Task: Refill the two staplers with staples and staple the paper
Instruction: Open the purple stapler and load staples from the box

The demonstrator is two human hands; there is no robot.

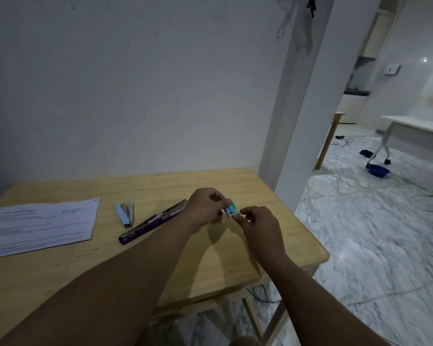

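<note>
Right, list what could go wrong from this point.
1. The small staple box is pinched between the left hand and right hand above the table; if it pops open suddenly, staples may scatter.
2. The purple stapler lies open right beside the left wrist, so a slip could knock it.
3. The light is dim, so fallen staples could be hard to find.

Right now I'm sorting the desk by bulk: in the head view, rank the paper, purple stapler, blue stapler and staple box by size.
1. paper
2. purple stapler
3. blue stapler
4. staple box, partly hidden by the left hand and right hand
</note>
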